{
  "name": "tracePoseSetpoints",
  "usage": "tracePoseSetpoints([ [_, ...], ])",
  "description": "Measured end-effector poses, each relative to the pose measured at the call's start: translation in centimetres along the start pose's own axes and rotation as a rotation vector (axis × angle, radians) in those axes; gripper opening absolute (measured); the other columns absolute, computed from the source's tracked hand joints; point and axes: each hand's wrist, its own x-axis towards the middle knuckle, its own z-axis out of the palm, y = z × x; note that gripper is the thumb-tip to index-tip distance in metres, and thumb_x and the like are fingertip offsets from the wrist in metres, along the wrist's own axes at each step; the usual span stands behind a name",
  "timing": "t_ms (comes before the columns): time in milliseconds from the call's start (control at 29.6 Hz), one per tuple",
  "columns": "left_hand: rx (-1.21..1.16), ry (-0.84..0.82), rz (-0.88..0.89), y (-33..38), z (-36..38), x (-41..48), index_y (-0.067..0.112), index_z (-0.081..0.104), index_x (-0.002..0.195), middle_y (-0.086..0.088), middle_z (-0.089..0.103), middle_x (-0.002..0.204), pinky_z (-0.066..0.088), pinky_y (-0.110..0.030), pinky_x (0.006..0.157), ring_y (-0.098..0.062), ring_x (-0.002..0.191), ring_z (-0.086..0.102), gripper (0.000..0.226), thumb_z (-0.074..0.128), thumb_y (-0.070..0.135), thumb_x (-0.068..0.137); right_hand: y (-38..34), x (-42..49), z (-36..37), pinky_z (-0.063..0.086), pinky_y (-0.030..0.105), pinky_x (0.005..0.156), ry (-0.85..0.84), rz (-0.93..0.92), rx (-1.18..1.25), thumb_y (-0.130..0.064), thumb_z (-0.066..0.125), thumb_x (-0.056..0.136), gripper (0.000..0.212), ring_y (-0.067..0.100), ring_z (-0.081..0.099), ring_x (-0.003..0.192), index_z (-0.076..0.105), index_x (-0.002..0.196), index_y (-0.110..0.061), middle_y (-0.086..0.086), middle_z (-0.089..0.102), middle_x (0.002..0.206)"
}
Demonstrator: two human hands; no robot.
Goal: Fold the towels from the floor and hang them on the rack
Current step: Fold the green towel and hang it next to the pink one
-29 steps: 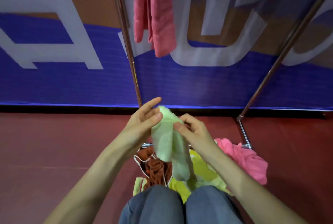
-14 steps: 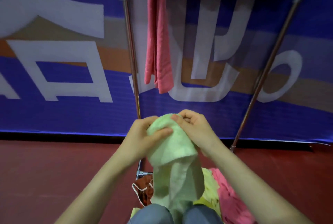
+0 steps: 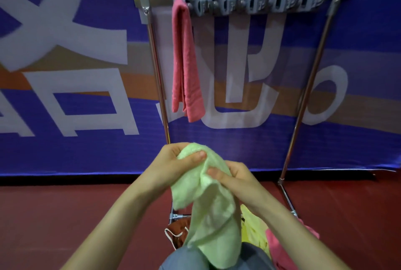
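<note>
A light green towel [image 3: 213, 211] hangs from both my hands in front of me, its lower end draped over my knees. My left hand [image 3: 173, 163] pinches its top edge, thumb on the cloth. My right hand [image 3: 233, 179] grips the towel just below and to the right. Behind stands a metal rack [image 3: 308, 87] with a grey top bar [image 3: 256, 1]. A folded pink towel [image 3: 186, 63] hangs over the bar near its left end. On the floor lie a brown towel [image 3: 179, 229], a yellow towel [image 3: 252, 229] and a pink towel [image 3: 278, 242], partly hidden by my arms.
A blue banner [image 3: 86, 135] with large white letters covers the wall behind the rack. The floor [image 3: 54, 215] is dark red. The rack's base bar [image 3: 176, 216] lies low near the floor pile. My jeans-clad knees [image 3: 184, 259] fill the bottom edge.
The view has tilted up, bringing the rack's top bar into sight. My hands lifted the green towel and regripped it, the right hand now lower than the left.
</note>
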Motion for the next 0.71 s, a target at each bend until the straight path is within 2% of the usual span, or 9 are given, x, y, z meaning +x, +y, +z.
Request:
tracePoseSetpoints([
  [101,0.063,-0.012,0.015,0.1,0.0,-0.5,0.008,0.067,0.092,-0.006,0.070,0.077,0.053,-0.021,0.060,-0.016,0.070,0.065,0.035,0.063,0.036,0.073,-0.9,-0.1,0.0,0.053,0.021,0.059,0.017,-0.016,0.133,-0.034,0.066,0.073,0.024,0.012,0.066,0.064,0.067,0.084,-0.012,0.001,0.071,0.070],
  [169,0.182,-0.015,0.051,0.2,-0.2,-0.9,0.018,0.064,0.093,0.002,0.068,0.079,0.050,-0.018,0.062,-0.011,0.073,0.064,0.039,0.058,0.048,0.068,-1.5,-0.1,-0.1,0.054,0.021,0.059,0.015,-0.019,0.155,-0.036,0.062,0.073,0.027,0.012,0.067,0.064,0.067,0.084,-0.012,0.002,0.072,0.069],
  [236,0.214,-0.049,0.077,0.1,-0.2,-1.5,0.032,0.058,0.101,0.009,0.070,0.090,0.051,-0.017,0.067,-0.005,0.083,0.066,0.048,0.058,0.056,0.059,-2.1,-0.2,-0.3,0.055,0.021,0.057,0.020,-0.009,0.134,-0.037,0.058,0.068,0.030,0.012,0.067,0.062,0.066,0.082,-0.012,0.002,0.072,0.067],
  [304,0.230,-0.060,0.122,0.1,0.1,-2.0,0.043,0.045,0.111,0.016,0.063,0.102,0.050,-0.014,0.070,0.002,0.091,0.063,0.060,0.062,0.052,0.054,-2.7,-0.2,-0.4,0.054,0.021,0.057,0.024,0.006,0.117,-0.038,0.057,0.067,0.030,0.011,0.066,0.060,0.066,0.080,-0.012,0.001,0.071,0.065],
  [371,0.250,-0.055,0.165,0.2,0.3,-2.4,0.050,0.034,0.118,0.023,0.058,0.105,0.050,-0.014,0.073,0.005,0.094,0.061,0.072,0.067,0.047,0.054,-3.1,-0.2,-0.5,0.054,0.022,0.057,0.017,0.038,0.116,-0.038,0.057,0.071,0.030,0.011,0.066,0.059,0.065,0.080,-0.011,0.001,0.070,0.064],
  [439,0.331,-0.049,0.228,0.2,0.5,-2.3,0.054,0.033,0.120,0.033,0.054,0.112,0.048,-0.012,0.083,0.007,0.104,0.056,0.074,0.069,0.047,0.056,-3.3,-0.1,-0.6,0.054,0.023,0.058,0.002,0.085,0.121,-0.035,0.055,0.080,0.030,0.013,0.066,0.059,0.065,0.082,-0.007,0.003,0.070,0.065],
  [540,0.471,0.005,0.321,0.3,0.8,-1.8,0.045,0.045,0.117,0.024,0.058,0.116,0.045,-0.011,0.088,0.008,0.107,0.053,0.062,0.065,0.052,0.059,-3.7,-0.1,-0.4,0.054,0.022,0.054,-0.026,0.149,0.106,-0.037,0.053,0.084,0.033,0.011,0.065,0.056,0.065,0.081,-0.006,0.002,0.068,0.060],
  [607,0.458,0.061,0.329,0.7,1.0,-1.5,0.041,0.056,0.105,0.020,0.067,0.100,0.049,-0.014,0.080,0.005,0.094,0.060,0.047,0.066,0.050,0.059,-3.9,-0.2,-0.3,0.051,0.019,0.052,-0.049,0.164,0.092,-0.041,0.055,0.079,0.038,0.009,0.064,0.056,0.065,0.082,-0.005,0.001,0.067,0.060],
  [709,0.403,0.125,0.359,1.3,1.0,-1.1,0.025,0.068,0.082,0.014,0.071,0.082,0.051,-0.015,0.066,-0.002,0.073,0.066,0.012,0.073,0.025,0.071,-3.7,-0.4,-0.3,0.051,0.018,0.056,-0.068,0.162,0.076,-0.046,0.057,0.067,0.044,0.008,0.065,0.061,0.067,0.083,-0.007,0.000,0.069,0.066],
])
